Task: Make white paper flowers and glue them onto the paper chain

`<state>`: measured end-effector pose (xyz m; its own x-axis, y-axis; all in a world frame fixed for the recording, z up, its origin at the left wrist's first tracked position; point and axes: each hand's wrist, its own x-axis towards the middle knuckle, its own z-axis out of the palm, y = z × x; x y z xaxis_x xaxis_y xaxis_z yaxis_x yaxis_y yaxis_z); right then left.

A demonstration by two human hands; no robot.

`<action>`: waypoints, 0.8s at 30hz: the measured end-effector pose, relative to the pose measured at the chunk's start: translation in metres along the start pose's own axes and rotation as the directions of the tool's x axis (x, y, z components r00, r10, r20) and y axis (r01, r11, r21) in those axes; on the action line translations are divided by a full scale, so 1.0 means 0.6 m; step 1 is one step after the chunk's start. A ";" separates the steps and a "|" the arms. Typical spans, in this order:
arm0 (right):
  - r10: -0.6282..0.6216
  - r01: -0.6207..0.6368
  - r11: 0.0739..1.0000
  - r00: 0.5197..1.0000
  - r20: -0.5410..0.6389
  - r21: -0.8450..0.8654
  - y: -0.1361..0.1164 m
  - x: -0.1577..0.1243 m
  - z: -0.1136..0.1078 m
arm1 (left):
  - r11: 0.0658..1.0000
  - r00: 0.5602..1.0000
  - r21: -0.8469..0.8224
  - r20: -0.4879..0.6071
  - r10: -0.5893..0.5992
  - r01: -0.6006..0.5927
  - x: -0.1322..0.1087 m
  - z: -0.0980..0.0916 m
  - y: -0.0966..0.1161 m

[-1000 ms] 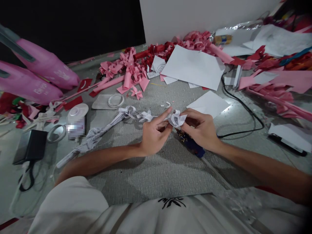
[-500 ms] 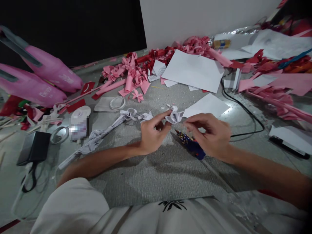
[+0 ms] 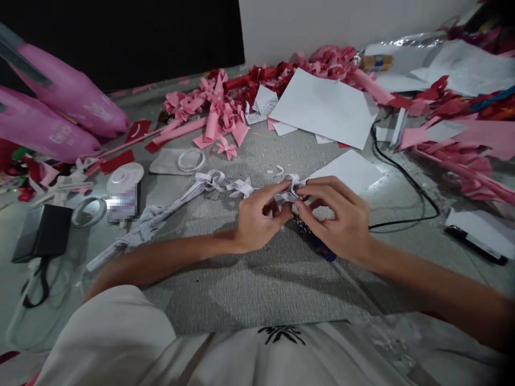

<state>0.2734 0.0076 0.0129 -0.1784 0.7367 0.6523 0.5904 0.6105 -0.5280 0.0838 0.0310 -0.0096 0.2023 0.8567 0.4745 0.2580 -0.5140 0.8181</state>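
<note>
Between my two hands is a small white paper flower (image 3: 293, 185) with curled petals. My left hand (image 3: 260, 219) pinches its left side between thumb and forefinger. The fingertips of my right hand (image 3: 338, 214) close on its right side. Under my right hand lies a dark blue glue gun (image 3: 317, 244), its speckled front part partly hidden by my fingers. To the left of my left hand, white paper flowers and strips (image 3: 241, 186) lie on the grey mat, along with a long bundle of white paper stems (image 3: 153, 228).
Pink and red paper flowers and scraps (image 3: 225, 110) heap along the back. White sheets (image 3: 325, 107) lie in front of them. A black cord (image 3: 414, 185) loops on the right near a stapler (image 3: 477, 244). Pink bottles (image 3: 76, 88) and a black adapter (image 3: 44, 233) are at left.
My right hand has moved left and now touches the white paper flower, where before it was apart from it. My left hand has shifted slightly right.
</note>
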 end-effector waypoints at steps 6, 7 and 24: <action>0.120 -0.120 0.988 0.993 0.008 0.101 0.008 0.013 0.010 | 0.985 0.982 -0.066 0.110 -0.154 0.162 -0.012 0.007 -0.006; 0.125 -0.124 0.987 0.992 -0.002 0.103 0.009 0.012 0.012 | 0.981 0.979 -0.080 0.119 -0.165 0.175 -0.014 0.008 -0.008; 0.235 -0.229 0.963 0.972 -0.026 0.141 0.006 0.012 0.014 | 0.985 0.976 -0.134 0.202 -0.080 0.109 -0.016 0.004 0.001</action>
<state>0.2679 0.0177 0.0114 -0.0144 0.8517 0.5239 0.4988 0.4602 -0.7344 0.0843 0.0225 -0.0142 0.3680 0.8686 0.3319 0.1496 -0.4076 0.9008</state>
